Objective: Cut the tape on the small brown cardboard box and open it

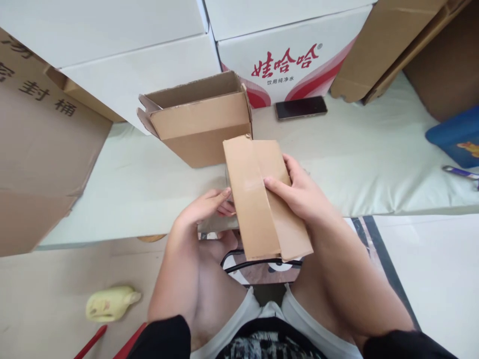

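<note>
A small closed brown cardboard box [258, 199] is held tilted over the near edge of the covered table. My right hand [295, 187] grips its right side, thumb on the top face. At the box's left side is my left hand [211, 204], its fingers bent and partly hidden; what they hold, if anything, cannot be made out. Just behind stands a larger brown box [205, 119] with its top open and flaps raised.
White cartons [277, 65] line the back, with a dark phone [301, 107] before them. A big brown carton [41, 149] is at left, a blue container [456, 137] at right. On the floor lies a yellow bottle [111, 303].
</note>
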`<action>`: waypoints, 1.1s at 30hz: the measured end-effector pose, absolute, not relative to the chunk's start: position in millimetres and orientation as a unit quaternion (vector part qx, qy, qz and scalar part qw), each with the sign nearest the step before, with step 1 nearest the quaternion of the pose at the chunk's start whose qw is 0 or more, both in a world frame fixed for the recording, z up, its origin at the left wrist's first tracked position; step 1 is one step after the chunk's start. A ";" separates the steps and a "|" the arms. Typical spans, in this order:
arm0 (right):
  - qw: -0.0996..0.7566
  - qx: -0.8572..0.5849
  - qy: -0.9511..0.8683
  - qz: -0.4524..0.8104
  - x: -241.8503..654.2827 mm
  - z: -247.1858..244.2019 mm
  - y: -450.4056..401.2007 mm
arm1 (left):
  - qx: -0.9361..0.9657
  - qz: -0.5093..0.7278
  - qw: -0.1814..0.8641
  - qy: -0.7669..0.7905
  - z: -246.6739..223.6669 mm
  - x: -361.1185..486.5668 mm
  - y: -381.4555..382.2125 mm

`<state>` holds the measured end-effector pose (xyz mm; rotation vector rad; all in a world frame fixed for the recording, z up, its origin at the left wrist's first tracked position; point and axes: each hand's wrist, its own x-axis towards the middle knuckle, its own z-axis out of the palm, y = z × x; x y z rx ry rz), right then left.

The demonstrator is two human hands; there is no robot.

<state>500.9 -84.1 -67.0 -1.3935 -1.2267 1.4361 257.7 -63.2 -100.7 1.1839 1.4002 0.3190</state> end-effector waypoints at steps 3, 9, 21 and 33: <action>0.389 -0.530 -0.486 0.575 496.4 -67.2 -82.4 | 0.506 0.180 0.527 0.659 -92.1 249.1 -61.0; 0.396 -0.500 -0.509 0.578 478.9 -65.3 -84.8 | 0.660 0.555 0.155 0.481 -62.5 263.7 -84.4; 0.371 -0.624 -0.623 0.292 509.7 -107.3 -73.0 | 0.811 0.310 0.170 0.466 -73.1 272.3 -89.6; 0.093 -0.756 -0.627 0.167 534.5 -136.8 -48.1 | 0.798 0.326 0.229 0.453 -74.6 269.3 -87.7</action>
